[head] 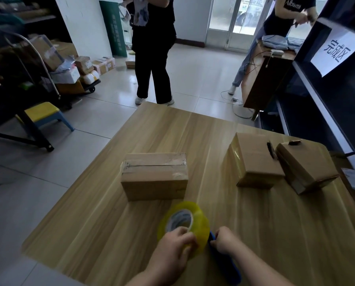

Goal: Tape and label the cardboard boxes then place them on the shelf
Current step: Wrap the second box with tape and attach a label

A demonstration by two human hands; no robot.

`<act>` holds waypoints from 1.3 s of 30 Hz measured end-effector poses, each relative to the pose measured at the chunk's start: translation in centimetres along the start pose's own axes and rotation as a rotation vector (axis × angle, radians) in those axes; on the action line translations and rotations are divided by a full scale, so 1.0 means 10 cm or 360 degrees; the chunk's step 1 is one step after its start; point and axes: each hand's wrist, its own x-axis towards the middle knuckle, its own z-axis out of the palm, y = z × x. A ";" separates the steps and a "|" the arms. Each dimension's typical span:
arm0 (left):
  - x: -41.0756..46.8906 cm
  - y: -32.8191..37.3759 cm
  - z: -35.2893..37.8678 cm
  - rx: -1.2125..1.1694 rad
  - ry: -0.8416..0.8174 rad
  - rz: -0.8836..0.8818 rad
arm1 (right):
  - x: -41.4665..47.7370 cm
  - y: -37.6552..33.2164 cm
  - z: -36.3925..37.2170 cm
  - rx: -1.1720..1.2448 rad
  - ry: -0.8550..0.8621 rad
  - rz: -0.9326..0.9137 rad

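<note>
— What's the biggest thing in front of them?

— The table [90,223], pale wood-grain laminate, smooth, with rounded corners. To its right stands the shelf [327,124], dark metal with flat boards, and a white paper sign [337,50] hangs from an upper edge.

— And the boxes?

— Three, all plain brown cardboard, all on the table. The centre box [155,176] lies flat in the middle, long and low. Glossy clear tape runs along its top seam and wrinkles over the right end. I see no label on it. The two right-hand boxes [253,159] sit just beside each other near the shelf side. The left one of the pair has a shiny taped face.

— The tape?

— The tape roll [201,221] is a fat ring of yellowish translucent film on a pale core. It's held up on edge above the near end of the table, in front of the centre box and apart from it. It's blurred.

— Hands?

— The left hand [172,242] has its fingers curled over the roll's near rim, thumb and fingertips pinching it. The right hand [226,240] is clenched round the top of a blue piece [233,273], touching the roll's right side. That may be a dispenser handle, but the blur won't let me swear to it.
</note>
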 end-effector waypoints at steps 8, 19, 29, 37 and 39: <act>0.03 -0.05 0.23 0.0816 -0.0913 -0.0262 | -0.13 -0.07 -0.09 -0.0737 0.0061 -0.0202; 0.45 -0.11 -0.23 0.1144 -0.0233 0.0464 | -0.13 -0.69 -0.56 0.0299 0.0621 -0.0548; 1.22 -0.25 -0.73 0.1350 -0.0111 0.0014 | -0.13 -1.09 -0.79 0.0365 0.0808 -0.0939; 1.21 -0.43 -0.88 0.1394 -0.0140 0.0327 | -0.11 -1.05 -0.86 0.0132 0.0881 -0.0923; 1.24 -0.44 -0.94 0.1465 -0.0073 0.0417 | -0.11 -1.04 -0.84 0.0118 0.0975 -0.0967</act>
